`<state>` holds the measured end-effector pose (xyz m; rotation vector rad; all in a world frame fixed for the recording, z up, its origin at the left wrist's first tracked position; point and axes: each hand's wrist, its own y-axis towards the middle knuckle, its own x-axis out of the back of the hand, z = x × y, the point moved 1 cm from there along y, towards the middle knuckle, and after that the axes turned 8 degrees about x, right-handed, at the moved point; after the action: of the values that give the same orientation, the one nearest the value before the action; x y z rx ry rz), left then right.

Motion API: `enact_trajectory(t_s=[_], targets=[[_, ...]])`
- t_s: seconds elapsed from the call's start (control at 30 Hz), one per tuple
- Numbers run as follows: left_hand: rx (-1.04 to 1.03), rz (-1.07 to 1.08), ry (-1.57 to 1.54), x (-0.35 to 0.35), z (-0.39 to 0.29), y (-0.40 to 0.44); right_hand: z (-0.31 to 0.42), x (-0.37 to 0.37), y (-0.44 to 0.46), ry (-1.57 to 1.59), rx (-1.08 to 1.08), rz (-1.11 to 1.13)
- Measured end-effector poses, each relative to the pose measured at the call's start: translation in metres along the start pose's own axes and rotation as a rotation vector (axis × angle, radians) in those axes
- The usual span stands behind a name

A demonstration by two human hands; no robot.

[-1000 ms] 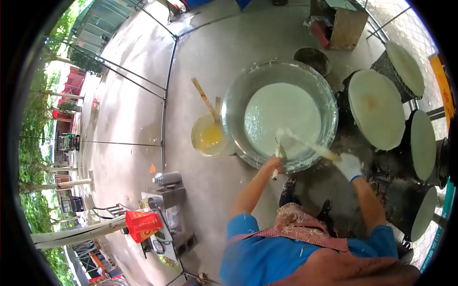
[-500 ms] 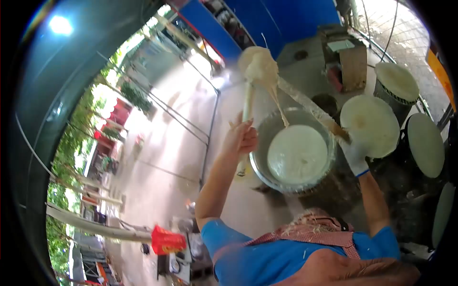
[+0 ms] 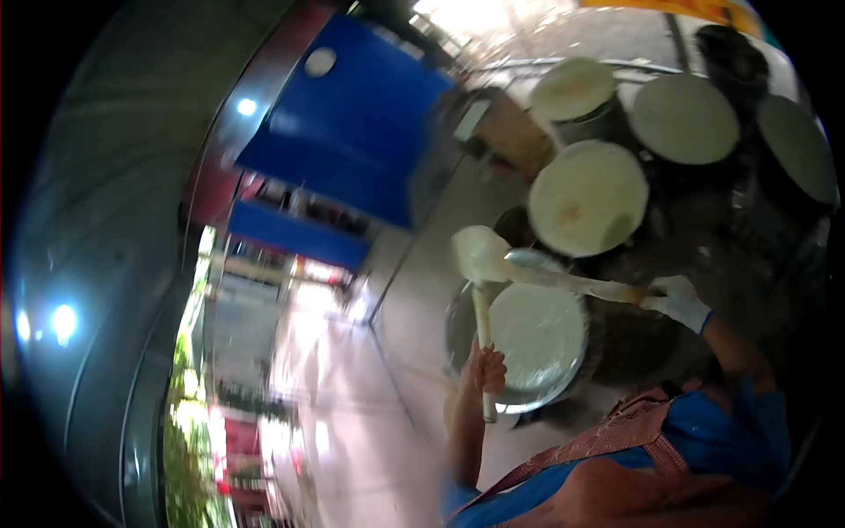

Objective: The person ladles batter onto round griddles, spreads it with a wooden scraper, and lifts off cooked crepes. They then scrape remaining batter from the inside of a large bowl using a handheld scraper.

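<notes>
My left hand (image 3: 483, 368), bare, is wrapped around the pale handle of a ladle (image 3: 481, 315). The ladle's round head points away from me above the far side of the basin, coated in pale batter. My right hand (image 3: 678, 302), in a white glove, grips the brown end of a long batter-smeared paddle (image 3: 581, 283). The paddle's far end lies against or just beside the ladle head; I cannot tell whether they touch. Below both tools stands a metal basin (image 3: 576, 374) holding smooth white batter (image 3: 532, 339).
Several drums with round pale tops stand to the right, the nearest pale disc (image 3: 588, 198) just beyond the paddle. Behind the basin is a cardboard box (image 3: 513, 132). A blue panel (image 3: 352, 114) rises at the back left. Paved floor (image 3: 396, 378) lies left of the basin.
The view has turned, so the drums now show more centrally. The ladle head has come down from high above toward the basin. The strand of batter hanging from it no longer shows.
</notes>
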<state>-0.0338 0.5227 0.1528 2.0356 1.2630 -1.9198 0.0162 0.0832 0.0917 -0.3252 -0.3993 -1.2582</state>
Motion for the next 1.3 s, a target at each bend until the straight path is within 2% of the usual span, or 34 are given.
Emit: enact_trajectory(t_s=[0.07, 0.1, 0.13, 0.17, 0.2, 0.23, 0.27, 0.3, 0.33, 0.37, 0.4, 0.43, 0.47, 0.5, 0.53, 0.57, 0.63, 0.67, 0.73, 0.77, 0.8, 0.87, 0.9, 0.97, 1.03, 1.07, 1.13, 1.17, 1.2, 1.23, 1.27, 1.3], targets=[[-0.214, -0.312, 0.421, -0.067, 0.033, 0.052, -0.017, 0.024, -0.026, 0.053, 0.053, -0.113], [-0.238, -0.515, 0.558, -0.094, 0.047, 0.088, -0.025, 0.04, -0.04, 0.14, 0.033, -0.141], [-0.104, -0.356, 0.447, -0.089, 0.05, 0.116, -0.04, 0.053, -0.056, 0.011, -0.062, -0.1], [0.054, -0.213, 0.328, -0.081, 0.052, 0.146, -0.067, 0.062, -0.076, 0.006, -0.06, -0.149], [0.27, -0.103, 0.079, -0.106, 0.071, 0.18, -0.115, 0.061, -0.099, -0.077, -0.022, -0.252], [0.487, -0.033, -0.182, -0.13, 0.096, 0.211, -0.139, 0.072, -0.135, -0.109, -0.075, -0.287], [0.585, 0.019, -0.218, -0.124, 0.117, 0.252, -0.163, 0.085, -0.176, -0.186, -0.119, -0.307], [0.654, 0.058, -0.262, -0.117, 0.139, 0.292, -0.182, 0.106, -0.219, -0.138, -0.228, -0.23], [0.726, 0.042, -0.283, -0.119, 0.17, 0.333, -0.207, 0.112, -0.267, -0.159, -0.258, -0.352], [0.752, -0.039, -0.387, -0.163, 0.217, 0.353, -0.216, 0.125, -0.313, -0.2, -0.409, -0.343], [0.534, -0.174, -0.021, -0.203, 0.265, 0.377, -0.224, 0.138, -0.364, -0.12, -0.529, -0.426], [0.572, -0.119, 0.066, -0.211, 0.298, 0.418, -0.209, 0.151, -0.407, -0.036, -0.627, -0.604], [0.605, -0.059, 0.154, -0.219, 0.33, 0.458, -0.19, 0.167, -0.441, -0.124, -0.805, -0.681], [0.902, 0.161, -0.044, -0.212, 0.355, 0.512, -0.165, 0.185, -0.471, 0.131, -0.925, -0.835], [1.031, 0.177, -0.089, -0.24, 0.385, 0.53, -0.186, 0.169, -0.506, -0.368, -0.803, -1.026], [1.161, 0.191, -0.131, -0.278, 0.423, 0.559, -0.15, 0.189, -0.517, -0.381, -0.934, -1.212], [1.241, 0.291, 0.132, -0.349, 0.484, 0.601, -0.187, 0.196, -0.568, -0.547, -1.188, -1.275], [1.275, 0.318, 0.29, -0.375, 0.512, 0.627, -0.182, 0.209, -0.576, -0.451, -1.217, -1.407], [1.178, 0.44, 0.752, -0.431, 0.564, 0.667, -0.169, 0.248, -0.577, -0.249, -1.23, -1.674], [1.024, 0.538, 1.041, -0.455, 0.59, 0.68, -0.175, 0.265, -0.569, -0.391, -1.035, -1.806], [0.962, 0.523, 1.197, -0.471, 0.618, 0.699, -0.185, 0.284, -0.558, -0.538, -0.827, -1.92], [0.832, 0.558, 1.429, -0.486, 0.666, 0.724, -0.211, 0.313, -0.544, -0.733, -0.815, -1.83], [0.794, 0.573, 1.478, -0.481, 0.691, 0.742, -0.227, 0.326, -0.537, -0.757, -1.01, -1.636], [0.777, 0.609, 1.469, -0.458, 0.748, 0.794, -0.251, 0.359, -0.509, -0.764, -1.222, -1.463], [0.292, 0.699, 1.948, -0.44, 0.766, 0.844, -0.3, 0.359, -0.512, -0.685, -1.426, -1.394], [0.005, 0.74, 2.125, -0.438, 0.773, 0.858, -0.3, 0.36, -0.513, -0.635, -1.413, -1.426], [-0.471, 0.9, 2.269, -0.438, 0.754, 0.868, -0.268, 0.365, -0.511, -0.045, -0.89, -1.955], [-0.726, 0.956, 2.305, -0.443, 0.743, 0.868, -0.252, 0.374, -0.507, 0.252, -0.572, -2.133], [-0.681, 0.964, 2.35, -0.454, 0.74, 0.866, -0.245, 0.388, -0.495, 0.387, -0.517, -2.286], [-0.637, 0.97, 2.391, -0.463, 0.738, 0.86, -0.281, 0.391, -0.49, 0.265, -0.339, -2.387], [-0.584, 0.97, 2.439, -0.463, 0.737, 0.857, -0.324, 0.398, -0.491, 0.033, -0.606, -2.226], [-0.553, 1.001, 2.272, -0.462, 0.741, 0.861, -0.334, 0.41, -0.483, -0.178, -0.842, -2.034]])
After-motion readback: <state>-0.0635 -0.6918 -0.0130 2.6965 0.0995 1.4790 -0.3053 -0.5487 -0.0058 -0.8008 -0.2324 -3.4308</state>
